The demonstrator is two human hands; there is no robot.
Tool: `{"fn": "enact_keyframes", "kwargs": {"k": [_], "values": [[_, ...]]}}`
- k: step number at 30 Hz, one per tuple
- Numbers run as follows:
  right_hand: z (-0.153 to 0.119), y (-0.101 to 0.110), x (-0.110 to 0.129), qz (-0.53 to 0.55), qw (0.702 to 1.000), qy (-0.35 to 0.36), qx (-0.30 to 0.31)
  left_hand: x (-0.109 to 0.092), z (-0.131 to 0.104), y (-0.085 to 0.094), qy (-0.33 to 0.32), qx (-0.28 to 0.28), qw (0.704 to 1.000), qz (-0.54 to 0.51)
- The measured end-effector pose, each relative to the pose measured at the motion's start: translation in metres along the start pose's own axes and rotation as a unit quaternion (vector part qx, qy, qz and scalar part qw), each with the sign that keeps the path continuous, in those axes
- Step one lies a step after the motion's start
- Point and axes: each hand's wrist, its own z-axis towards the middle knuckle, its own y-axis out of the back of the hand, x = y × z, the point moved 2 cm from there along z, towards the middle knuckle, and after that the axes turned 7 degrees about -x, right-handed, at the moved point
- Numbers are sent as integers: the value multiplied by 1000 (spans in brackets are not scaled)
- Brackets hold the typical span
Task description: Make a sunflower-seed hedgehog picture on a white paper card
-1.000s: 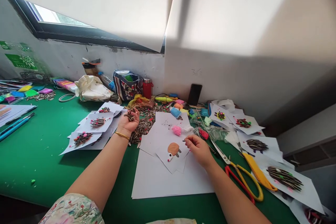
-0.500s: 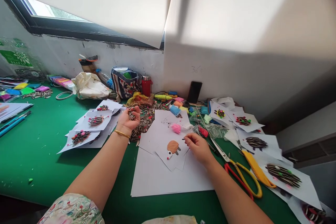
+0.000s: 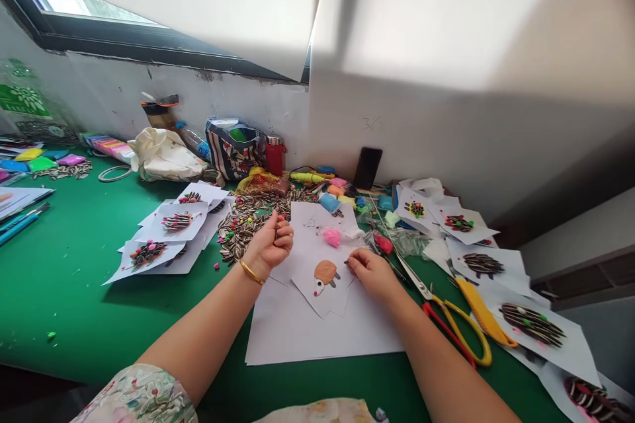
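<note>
My left hand [image 3: 270, 243], palm up, is curled closed over sunflower seeds, which its fingers mostly hide. It hovers at the edge of a loose heap of striped sunflower seeds [image 3: 237, 230]. My right hand [image 3: 370, 272] pinches a small dark sunflower seed [image 3: 346, 262] between thumb and fingertips. Just left of it, on a white paper [image 3: 322, 304], lies a clay hedgehog [image 3: 325, 273] with an orange-brown body, a white face, a pink nose and dark seeds for feet. A lump of pink clay [image 3: 332, 236] sits above the hedgehog.
Large scissors [image 3: 446, 317] and a yellow utility knife [image 3: 481, 310] lie right of my right hand. Papers with seed-covered hedgehogs are at left [image 3: 173, 221] and right [image 3: 533, 324]. A phone [image 3: 368, 168] leans on the wall near a red flask [image 3: 274, 156].
My left hand has moved right, away from the seed heap, and its fingers have curled over the seeds that lay in the open palm. My right hand keeps its pinch beside the hedgehog.
</note>
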Motion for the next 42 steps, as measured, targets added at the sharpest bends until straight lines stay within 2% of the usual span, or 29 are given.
{"fn": "enact_keyframes", "kwargs": {"k": [4,7,10,13,16,20,23,26,29,32,33,34,37,38,42], "values": [[-3,0,1,-7,1000,-22,17,34,3,11,27,-19,998,45],[-6,3,6,-22,999,-25,13,45,7,17,26,-34,996,74],[-6,9,15,-60,998,31,1,48,11,21,20,-40,994,100],[-7,13,20,-87,993,79,30,47,14,22,9,-38,992,119],[-9,17,23,-124,987,86,62,46,16,21,-5,-35,991,130],[-18,21,33,-205,971,96,74,44,14,15,-23,-24,990,139],[-26,27,40,-228,969,52,79,47,9,15,-27,-15,988,149],[-29,34,38,-190,979,5,76,54,8,18,-26,-14,985,171],[-24,36,25,-112,993,-15,35,58,12,22,-34,-13,979,199],[-16,30,9,39,995,-56,70,58,15,22,-43,-5,973,225],[-14,28,6,54,994,-62,74,58,15,22,-43,-1,972,233],[-12,29,3,42,996,-60,51,58,15,21,-43,3,970,240],[-8,36,4,-49,995,-9,-86,57,13,21,-43,14,966,256],[-8,39,5,-64,992,5,-112,57,12,21,-42,17,965,259],[-10,41,8,-25,995,-2,-94,56,12,22,-37,25,963,265]]}}
